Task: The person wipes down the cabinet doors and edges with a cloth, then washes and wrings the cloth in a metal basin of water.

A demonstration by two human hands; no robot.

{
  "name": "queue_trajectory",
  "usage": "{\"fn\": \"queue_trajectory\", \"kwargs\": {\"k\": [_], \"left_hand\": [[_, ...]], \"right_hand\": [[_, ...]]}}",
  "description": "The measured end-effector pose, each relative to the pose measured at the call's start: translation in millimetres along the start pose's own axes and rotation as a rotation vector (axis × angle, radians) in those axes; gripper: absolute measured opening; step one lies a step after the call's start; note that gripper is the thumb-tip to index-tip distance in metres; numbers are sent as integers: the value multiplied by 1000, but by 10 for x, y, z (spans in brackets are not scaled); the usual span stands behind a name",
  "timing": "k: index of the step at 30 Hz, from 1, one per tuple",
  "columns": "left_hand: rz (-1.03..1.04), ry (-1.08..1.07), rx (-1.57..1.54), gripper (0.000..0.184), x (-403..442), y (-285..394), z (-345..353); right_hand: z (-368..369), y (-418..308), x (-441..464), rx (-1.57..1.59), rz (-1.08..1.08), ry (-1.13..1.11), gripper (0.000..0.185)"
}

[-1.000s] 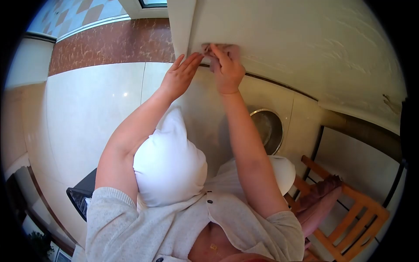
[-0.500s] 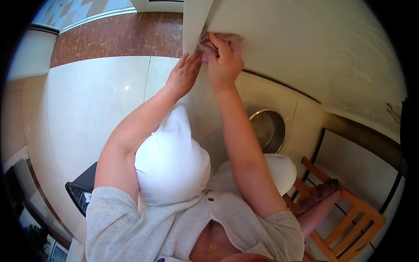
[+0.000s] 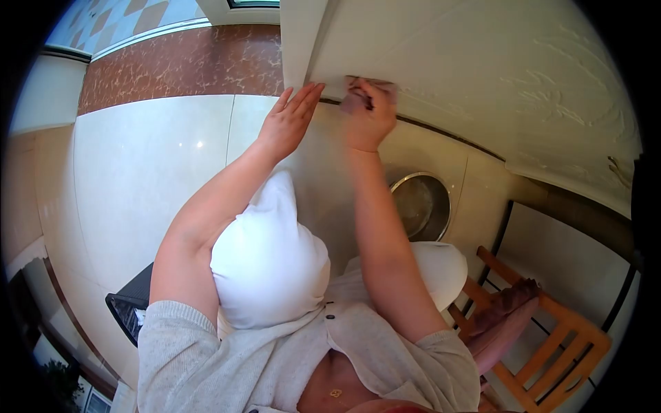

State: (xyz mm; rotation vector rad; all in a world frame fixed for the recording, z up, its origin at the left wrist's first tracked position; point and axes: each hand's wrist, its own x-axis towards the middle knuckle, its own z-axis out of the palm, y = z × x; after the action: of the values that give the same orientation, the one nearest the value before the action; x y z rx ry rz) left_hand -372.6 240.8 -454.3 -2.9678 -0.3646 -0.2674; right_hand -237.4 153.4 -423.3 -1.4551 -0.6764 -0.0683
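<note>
My right hand (image 3: pixel 370 124) is closed on a pinkish-grey cloth (image 3: pixel 352 103), pressed against the lower part of the pale wall panel (image 3: pixel 468 76), just above the dark gap at the floor. Motion blurs the hand and cloth slightly. My left hand (image 3: pixel 288 124) has its fingers stretched out, fingertips beside the panel's left corner, holding nothing. A round metal basin (image 3: pixel 441 220) stands on the tiles to the right of my right forearm, which is close to its rim.
A wooden slatted chair (image 3: pixel 551 344) with a pink item on it stands at the lower right. At the left is a black bin (image 3: pixel 127 303). Beyond the pale floor tiles (image 3: pixel 151 158) lies a reddish-brown marble strip (image 3: pixel 186 65). A metal hook shows at the right.
My right hand went up and left into the corner with the cloth, then came back down and right along the panel's bottom. My left hand stays nearly in place.
</note>
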Motion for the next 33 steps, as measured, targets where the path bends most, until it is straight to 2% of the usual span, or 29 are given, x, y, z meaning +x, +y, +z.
{"fn": "queue_trajectory", "kwargs": {"k": [4, 6, 9, 13, 18, 22, 24, 25, 27, 28, 30, 31, 33], "left_hand": [[-10, -64, 37, 58, 22, 28, -7], [-19, -61, 14, 58, 30, 31, 7], [-40, -47, -1, 58, 40, 39, 23], [-45, -56, -5, 57, 32, 56, 23], [-42, -61, 6, 58, 47, 54, 10], [-48, -10, -2, 57, 53, 101, 12], [-33, -10, -15, 57, 110, 113, -45], [-16, -6, -26, 57, 126, 121, -89], [-4, 6, 18, 57, 137, 106, -81], [10, 7, 57, 56, 127, 105, -76], [9, 7, 72, 57, 120, 105, -73], [9, 7, 86, 57, 120, 113, -73], [1, 7, 48, 59, 122, 130, -73]], "right_hand": [[-176, -49, 101, -260, -91, 127, 22], [-234, 226, -5, -322, -27, -7, 23], [-320, 424, -76, -372, -12, 8, 22], [-208, 78, 8, -220, 79, 66, 17], [-225, 225, 28, -369, -30, 91, 16], [-168, 121, 81, -288, -51, 121, 17], [-153, 48, 92, -264, 101, 113, 15], [-202, 139, 21, -271, 107, 115, 15], [-224, 332, -26, -214, 278, 167, 14], [-235, 383, -30, -212, 275, 167, 14], [-229, 363, -23, -148, 402, 230, 17], [-212, 301, -10, -148, 401, 230, 17], [-180, 162, 27, -252, 259, 213, 21]]}}
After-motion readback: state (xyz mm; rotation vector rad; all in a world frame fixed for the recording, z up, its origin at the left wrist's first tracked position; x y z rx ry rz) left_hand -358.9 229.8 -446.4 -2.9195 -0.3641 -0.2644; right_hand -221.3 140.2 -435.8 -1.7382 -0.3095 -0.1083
